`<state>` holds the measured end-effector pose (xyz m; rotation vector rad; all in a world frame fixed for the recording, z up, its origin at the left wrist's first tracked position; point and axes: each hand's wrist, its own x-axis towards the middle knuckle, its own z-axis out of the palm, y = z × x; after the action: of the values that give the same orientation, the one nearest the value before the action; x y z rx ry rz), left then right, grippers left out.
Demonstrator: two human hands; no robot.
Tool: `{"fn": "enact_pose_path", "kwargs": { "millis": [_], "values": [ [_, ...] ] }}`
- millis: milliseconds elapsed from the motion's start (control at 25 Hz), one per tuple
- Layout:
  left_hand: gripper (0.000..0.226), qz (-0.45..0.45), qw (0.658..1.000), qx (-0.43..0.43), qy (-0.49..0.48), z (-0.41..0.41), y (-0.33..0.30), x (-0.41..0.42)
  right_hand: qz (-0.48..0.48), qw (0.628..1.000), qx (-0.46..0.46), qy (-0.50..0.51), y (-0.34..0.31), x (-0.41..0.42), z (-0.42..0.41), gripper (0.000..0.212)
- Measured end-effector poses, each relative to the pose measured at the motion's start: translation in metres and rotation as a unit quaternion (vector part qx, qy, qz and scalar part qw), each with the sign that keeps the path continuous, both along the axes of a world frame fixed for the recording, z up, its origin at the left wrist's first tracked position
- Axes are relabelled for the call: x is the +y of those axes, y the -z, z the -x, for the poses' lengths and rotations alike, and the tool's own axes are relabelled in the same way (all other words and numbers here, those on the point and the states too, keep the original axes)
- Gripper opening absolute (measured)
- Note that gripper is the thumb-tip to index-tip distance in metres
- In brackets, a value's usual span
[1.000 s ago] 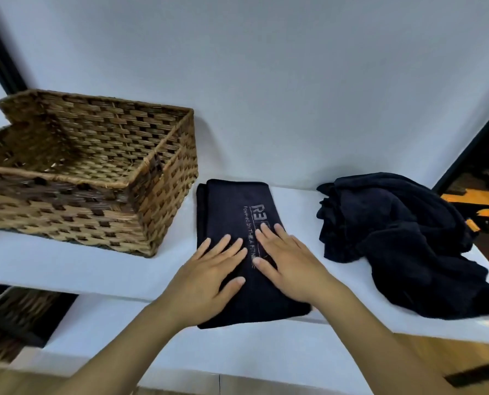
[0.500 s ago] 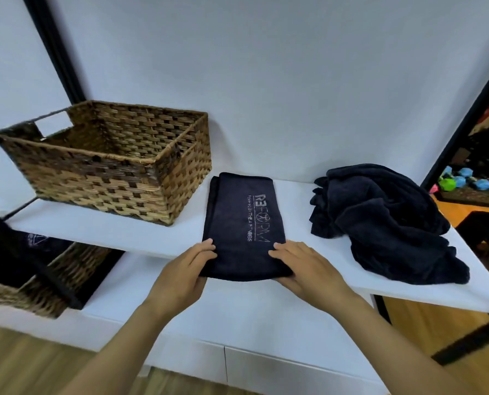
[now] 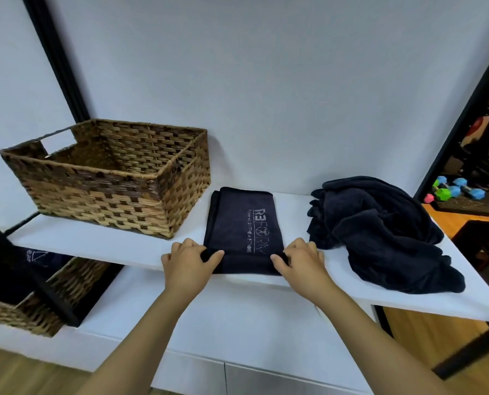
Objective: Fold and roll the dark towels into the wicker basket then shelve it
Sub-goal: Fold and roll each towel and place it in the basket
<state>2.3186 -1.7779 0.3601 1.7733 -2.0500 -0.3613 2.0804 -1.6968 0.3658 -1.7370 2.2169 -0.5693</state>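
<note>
- The folded dark navy towel with pale lettering (image 3: 242,223) lies lengthwise on the white shelf (image 3: 101,243), its near end at the front edge, probably so it rolls away from the person.
- The left hand (image 3: 187,259) and right hand (image 3: 301,259) each pinch a near corner; the turned-up first roll spans between both grips.
- The brown woven wicker basket (image 3: 109,178) stands just left, open.
- A crumpled heap of dark towels (image 3: 380,229) waits on the right.

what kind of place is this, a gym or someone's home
Probably a gym or fitness studio: colored dumbbells on the floor at right, and a dark folded towel with a printed fitness logo beside a wicker basket.
</note>
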Motion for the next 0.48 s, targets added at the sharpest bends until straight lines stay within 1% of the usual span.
{"fn": "enact_pose_path", "kwargs": {
  "millis": [40,80,120,160,200,240,280,320,360,400,440,480],
  "values": [
    [0.03,0.033,0.999,-0.017,-0.015,0.002,-0.005,0.002,-0.012,1.0,0.009,0.014,-0.001,-0.003,-0.003,0.039],
    [0.024,0.104,0.994,-0.022,-0.012,0.004,-0.008,0.007,-0.02,0.999,0.014,0.028,-0.003,-0.006,-0.006,0.038],
    [0.02,0.195,0.98,-0.014,0.019,0.008,-0.01,0.014,-0.025,0.999,0.017,0.041,-0.005,-0.008,-0.008,0.036],
    [0.018,0.267,0.96,0.004,0.078,0.015,-0.01,0.022,-0.03,0.998,0.016,0.054,-0.007,-0.009,-0.009,0.033],
    [0.019,0.31,0.937,0.016,0.159,0.023,-0.004,0.031,-0.037,0.997,0.011,0.063,-0.008,-0.011,-0.009,0.03],
    [0.023,0.323,0.918,0.007,0.23,0.031,0.006,0.039,-0.045,0.997,0.005,0.068,-0.011,-0.012,-0.009,0.028],
    [0.031,0.315,0.908,-0.013,0.274,0.038,0.018,0.045,-0.054,0.996,0.001,0.074,-0.013,-0.013,-0.009,0.026],
    [0.041,0.296,0.908,-0.025,0.295,0.043,0.03,0.047,-0.06,0.995,0.009,0.082,-0.015,-0.013,-0.01,0.025],
    [0.048,0.281,0.912,-0.026,0.297,0.045,0.04,0.046,-0.042,0.995,0.032,0.086,-0.016,-0.011,-0.013,0.023],
    [0.052,0.272,0.916,-0.017,0.295,0.045,0.043,0.043,0.014,0.996,0.054,0.073,-0.017,-0.007,-0.019,0.022],
    [0.05,0.254,0.921,0.0,0.294,0.045,0.042,0.042,0.096,0.993,0.056,0.036,-0.018,-0.002,-0.03,0.023],
    [0.047,0.226,0.928,0.021,0.296,0.045,0.037,0.041,0.163,0.986,0.028,-0.03,-0.02,0.003,-0.043,0.027]
  ]
}}
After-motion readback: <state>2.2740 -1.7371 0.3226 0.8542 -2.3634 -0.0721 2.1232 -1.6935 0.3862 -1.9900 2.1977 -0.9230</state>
